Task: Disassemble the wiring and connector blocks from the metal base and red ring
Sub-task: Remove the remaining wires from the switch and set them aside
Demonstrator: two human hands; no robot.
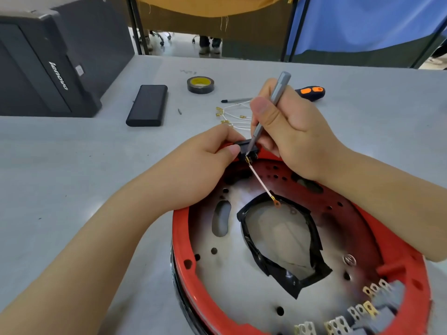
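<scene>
I am looking down from the head camera at a grey table (72, 180). Close to me sits the red ring (183, 252), a round plastic rim around the metal base (232, 274), a pale plate dotted with holes. The plate has a large ragged opening in its middle edged with black tape (312, 238).

My left hand (208, 160) reaches to the far edge of the ring, thumb and fingers pinched on a small black connector block (248, 146) that sits on the rim. My right hand (287, 131) is right beside it, fingers curled round a slim grey screwdriver (273, 105) held like a pen, its tip down at the block's brass terminal. The two hands work close together, nearly touching.

From that terminal a thin white wire (262, 181) runs toward me across the plate and ends in a small brass ring lug (276, 203) lying at the taped opening's edge.

At the ring's near right side sit grey connector blocks (387, 308) with rows of metal tabs (still mounted on the ring).

Farther off on the table lie loose white wires (235, 114) with brass ends, a roll of black tape (200, 84), an orange-handled screwdriver (310, 91), a flat black case (147, 105), and a dark computer tower (43, 64) at the left.
</scene>
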